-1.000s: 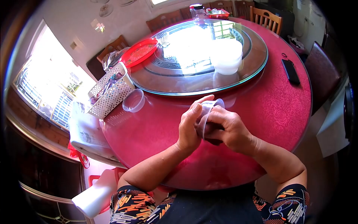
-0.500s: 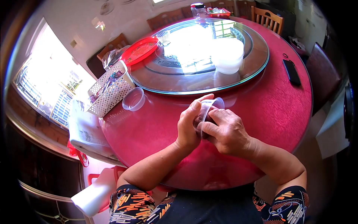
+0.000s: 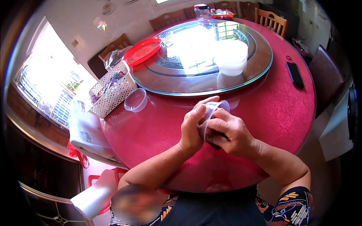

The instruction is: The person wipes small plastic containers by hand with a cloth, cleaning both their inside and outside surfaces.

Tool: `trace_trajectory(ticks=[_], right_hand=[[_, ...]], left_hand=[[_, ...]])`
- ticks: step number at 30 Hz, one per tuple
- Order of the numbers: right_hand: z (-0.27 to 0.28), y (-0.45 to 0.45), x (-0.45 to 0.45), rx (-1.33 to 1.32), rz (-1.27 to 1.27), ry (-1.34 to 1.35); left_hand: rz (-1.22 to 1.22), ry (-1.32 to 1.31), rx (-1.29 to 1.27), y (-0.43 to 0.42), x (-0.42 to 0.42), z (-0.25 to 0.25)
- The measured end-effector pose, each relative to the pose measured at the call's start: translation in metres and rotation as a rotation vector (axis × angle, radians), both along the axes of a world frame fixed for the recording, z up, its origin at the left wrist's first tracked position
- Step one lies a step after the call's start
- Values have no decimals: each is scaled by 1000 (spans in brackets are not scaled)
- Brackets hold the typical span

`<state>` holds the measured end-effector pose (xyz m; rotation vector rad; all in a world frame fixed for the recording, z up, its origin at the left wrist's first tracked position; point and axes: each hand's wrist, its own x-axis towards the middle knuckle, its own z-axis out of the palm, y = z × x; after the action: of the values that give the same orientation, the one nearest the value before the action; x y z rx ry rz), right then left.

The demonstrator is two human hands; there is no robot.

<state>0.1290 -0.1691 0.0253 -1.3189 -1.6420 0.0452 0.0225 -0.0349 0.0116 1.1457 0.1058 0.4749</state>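
Just above the near part of the red table [image 3: 279, 109], both hands are round a clear plastic container [image 3: 212, 113] turned on its side. My left hand [image 3: 193, 126] holds it from the left, with its thumb upright. My right hand [image 3: 234, 132] is at its right side, fingers bent at the rim and partly inside. Something dark shows between the hands below the rim; what it is cannot be made out. Another clear round container [image 3: 135, 100] sits on the table to the left, beside a white perforated basket [image 3: 109, 101] with small colourful wrapped items.
A glass turntable [image 3: 181, 84] bears stacked white bowls [image 3: 232, 60] and a red tray [image 3: 142, 52]. A black phone [image 3: 294, 74] lies at the right. Jars [image 3: 202, 12] and a red box [image 3: 222, 14] are at the far edge, with chairs [image 3: 270, 22] around.
The fingers of my right hand have shifted slightly at the container's rim, and the container has tilted a little. Both hands stay in nearly the same place.
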Motion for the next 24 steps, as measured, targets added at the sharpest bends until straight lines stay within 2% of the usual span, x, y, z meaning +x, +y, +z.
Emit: trace_trajectory(ticks=[3, 6, 7, 11, 14, 18, 19, 20, 22, 24], right_hand=[[3, -1, -4, -8, -155, -331], [1, 3, -1, 57, -62, -209], [5, 1, 1, -10, 12, -135], [7, 2, -2, 43, -31, -239], [-5, 3, -3, -6, -109, -303], [6, -3, 9, -117, 100, 146], [7, -5, 7, -242, 220, 586], [11, -5, 6, -175, 273, 724], [26, -12, 7, -247, 318, 1057], [31, -14, 15, -253, 289, 1125]], left_hand=[[52, 43, -43, 0, 1, 5], [-20, 23, -291, 0, 1, 6], [-30, 43, -308, 1, 0, 7], [-9, 99, -367, 1, 0, 13], [-83, 134, -398, 6, 3, 4], [-42, 112, -338, 2, 7, 7], [13, 81, -197, -3, 3, 15], [20, 24, -50, -2, 1, 14], [72, -57, 212, -4, -3, 14], [214, -143, 581, 2, 0, 12]])
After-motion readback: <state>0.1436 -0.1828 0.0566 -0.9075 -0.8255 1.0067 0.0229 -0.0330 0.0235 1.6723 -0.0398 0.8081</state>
